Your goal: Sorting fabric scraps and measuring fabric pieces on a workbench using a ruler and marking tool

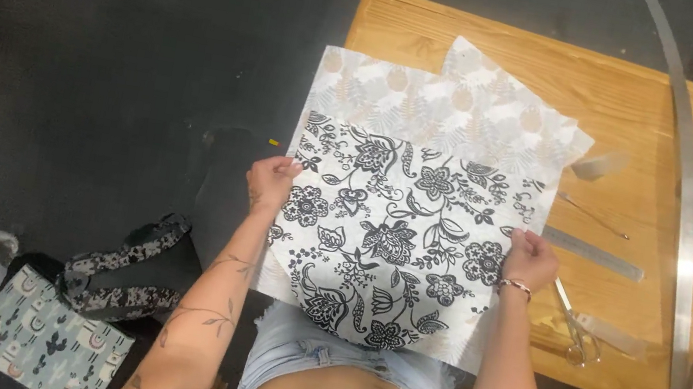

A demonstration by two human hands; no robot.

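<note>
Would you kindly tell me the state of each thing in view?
Floral fabric: held up at both side edges.
Left hand: gripping fabric.
Right hand: gripping fabric.
Pale fabric: flat on table.
Scissors: lying closed.
Ruler: lying flat.

Btwn hands: white fabric [400, 241] w/ black floral print. Beyond it, pale fabric [436, 106], beige leaf print. Right of right hand [530, 261]: tan wood table [645, 94], silver ruler [592, 252].
</note>
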